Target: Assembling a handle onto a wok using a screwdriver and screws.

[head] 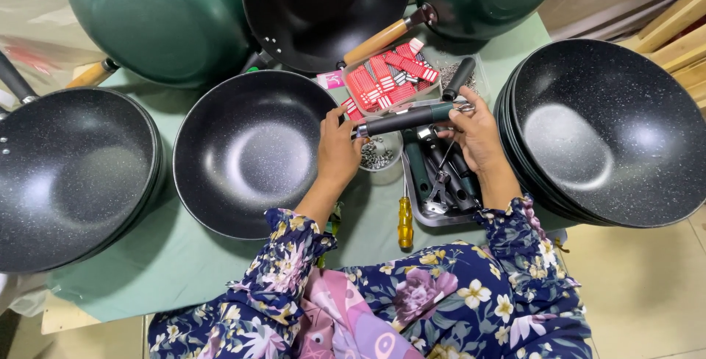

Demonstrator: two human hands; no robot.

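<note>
1. Head view, the hands: the left hand (340, 149) is closed in a pinch around the metal-collared end of a black pan handle (409, 118). The right hand (476, 133) has its fingers curled about the opposite end, near a small metal fitting that is too small to make out.

2. Head view, the key relation: the handle is held between both hands above the middle of the bench (184, 263). Its long axis runs roughly left to right, with the right end slightly higher. Its collar end points toward the speckled black wok (250, 155), which sits just left of the left hand, so that hand is the nearer one to the wok.

3. Head view, below the hands: a metal tray (416, 208) holds more dark handles. A small clear cup of screws (377, 156) stands just beside the tray, and a yellow-handled screwdriver (405, 223) lies near the bench's front edge.

4. Head view, surroundings: a box of red and white tags (388, 80) lies behind the hands. Stacked woks (603, 131) with a matte, flecked non-stick finish fill the right edge of the bench. Glossy green wok undersides (158, 17) lean along the far edge.
</note>
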